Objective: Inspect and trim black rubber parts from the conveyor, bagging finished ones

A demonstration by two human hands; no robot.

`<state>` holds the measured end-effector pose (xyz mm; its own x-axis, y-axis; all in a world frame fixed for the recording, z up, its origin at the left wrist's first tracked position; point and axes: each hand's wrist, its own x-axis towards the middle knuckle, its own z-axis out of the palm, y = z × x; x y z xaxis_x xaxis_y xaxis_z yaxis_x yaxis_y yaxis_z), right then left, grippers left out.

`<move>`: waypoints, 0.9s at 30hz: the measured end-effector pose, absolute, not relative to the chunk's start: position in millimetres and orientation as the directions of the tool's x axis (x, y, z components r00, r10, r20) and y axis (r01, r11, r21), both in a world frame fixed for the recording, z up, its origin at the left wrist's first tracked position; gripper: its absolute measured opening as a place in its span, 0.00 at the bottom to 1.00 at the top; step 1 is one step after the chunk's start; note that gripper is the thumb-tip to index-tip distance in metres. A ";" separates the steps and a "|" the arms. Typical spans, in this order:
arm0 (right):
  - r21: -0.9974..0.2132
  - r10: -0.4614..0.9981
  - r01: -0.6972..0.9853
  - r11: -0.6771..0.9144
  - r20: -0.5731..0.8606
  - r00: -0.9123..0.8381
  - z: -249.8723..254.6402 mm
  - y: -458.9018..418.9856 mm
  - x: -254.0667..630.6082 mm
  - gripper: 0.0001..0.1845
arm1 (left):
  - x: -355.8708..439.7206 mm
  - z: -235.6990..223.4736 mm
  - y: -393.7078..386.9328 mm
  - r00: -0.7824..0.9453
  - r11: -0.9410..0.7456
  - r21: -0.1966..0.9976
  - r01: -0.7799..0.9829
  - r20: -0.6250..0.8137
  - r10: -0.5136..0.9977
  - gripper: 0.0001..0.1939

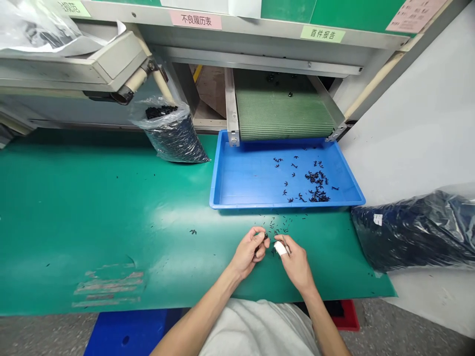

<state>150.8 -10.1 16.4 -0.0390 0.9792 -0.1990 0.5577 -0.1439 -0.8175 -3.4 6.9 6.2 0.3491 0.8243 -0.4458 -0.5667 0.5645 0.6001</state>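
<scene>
Nearest us lies a white shirt [256, 331], and just beyond it we see the left hand [248, 253] curled shut, pinching a small black part [265, 237], while the right hand [296, 263] (one finger wrapped in white tape [281, 248]) closes on a thin metal tool [286, 245], with loose black parts [278, 225] strewn on the green mat [92, 212] just before a blue tray [260, 205]. We judge the main risk to be a careless wrist sweep scattering those parts, or the taped finger dulling its grip and letting a part drop.
</scene>
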 end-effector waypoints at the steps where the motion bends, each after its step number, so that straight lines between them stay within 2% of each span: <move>1: -0.837 0.980 0.529 -0.137 -0.192 -0.050 20.5 -8.6 151.3 0.15 | -3.1 6.4 6.3 0.359 0.570 0.598 -0.563 -0.444 0.821 0.14; 5: -0.902 0.966 0.410 -0.136 -0.212 -0.147 31.7 -0.8 145.9 0.16 | -1.4 6.4 6.7 0.388 0.560 0.618 -0.551 -0.405 0.828 0.14; 9: -0.929 0.963 0.331 -0.168 -0.226 -0.147 36.1 -2.5 138.5 0.13 | 0.5 8.9 5.0 0.435 0.572 0.632 -0.523 -0.379 0.817 0.16; 12: -0.911 0.982 0.395 -0.123 -0.170 -0.085 43.6 -9.7 134.8 0.07 | -0.4 10.6 0.8 0.451 0.615 0.652 -0.443 -0.431 0.781 0.15; 15: -0.878 0.996 0.472 -0.077 -0.092 -0.008 48.0 -8.9 132.2 0.08 | -5.8 3.7 5.4 0.480 0.650 0.676 -0.347 -0.468 0.742 0.16; 18: -0.859 0.999 0.512 -0.034 -0.048 -0.014 46.8 -8.1 135.6 0.10 | -6.0 -2.6 8.6 0.511 0.650 0.697 -0.303 -0.457 0.728 0.15; 25: -0.891 0.991 0.449 0.067 0.005 -0.137 2.0 -12.5 156.7 0.14 | 5.4 1.1 -2.0 0.493 0.649 0.672 -0.357 -0.454 0.742 0.19; 27: -0.880 0.994 0.475 0.025 -0.030 -0.109 -12.7 -8.1 157.2 0.18 | -0.1 4.5 -1.1 0.477 0.646 0.666 -0.373 -0.459 0.749 0.19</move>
